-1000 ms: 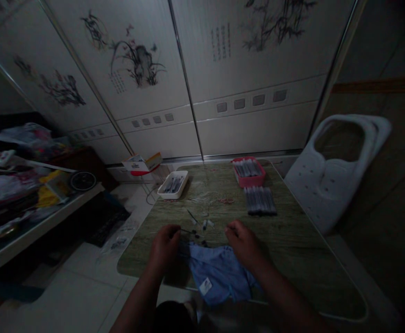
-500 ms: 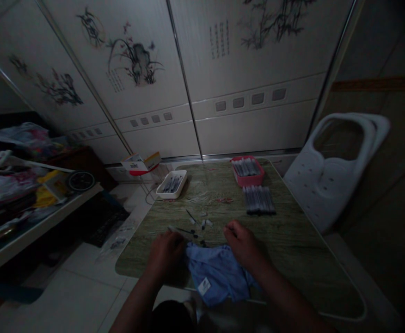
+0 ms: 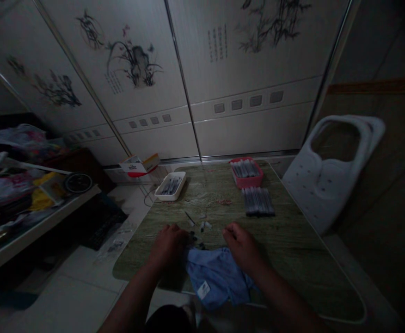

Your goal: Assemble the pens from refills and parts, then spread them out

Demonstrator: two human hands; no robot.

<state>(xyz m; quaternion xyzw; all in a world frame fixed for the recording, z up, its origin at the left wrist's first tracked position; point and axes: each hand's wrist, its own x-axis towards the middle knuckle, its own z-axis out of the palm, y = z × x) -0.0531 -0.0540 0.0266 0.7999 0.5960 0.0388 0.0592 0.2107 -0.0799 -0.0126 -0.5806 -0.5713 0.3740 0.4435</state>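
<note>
My left hand (image 3: 169,241) rests low over the left part of the table, fingers bent down beside several small black pieces (image 3: 193,236). Its fingertips are hidden, so its grip does not show. Over the right side of a blue cloth (image 3: 216,273) with a white label, my right hand (image 3: 239,241) is closed, thumb against curled fingers; what they hold, if anything, cannot be made out. The cloth hangs over the table's near edge. Just beyond the hands lie a thin dark pen-like stick (image 3: 189,218) and small pale and clear pieces (image 3: 205,225).
A white tray (image 3: 181,186) of pen-like sticks stands at the table's (image 3: 202,178) back left. At the back right is a pink basket (image 3: 247,181) of clear tubes, with a row of dark-ended tubes (image 3: 258,201) before it. A white folding chair (image 3: 313,189) leans at the right.
My left hand has moved slightly up and forward, and now covers the spot where a thin dark stick lay. My right hand and the cloth stay nearly the same.
</note>
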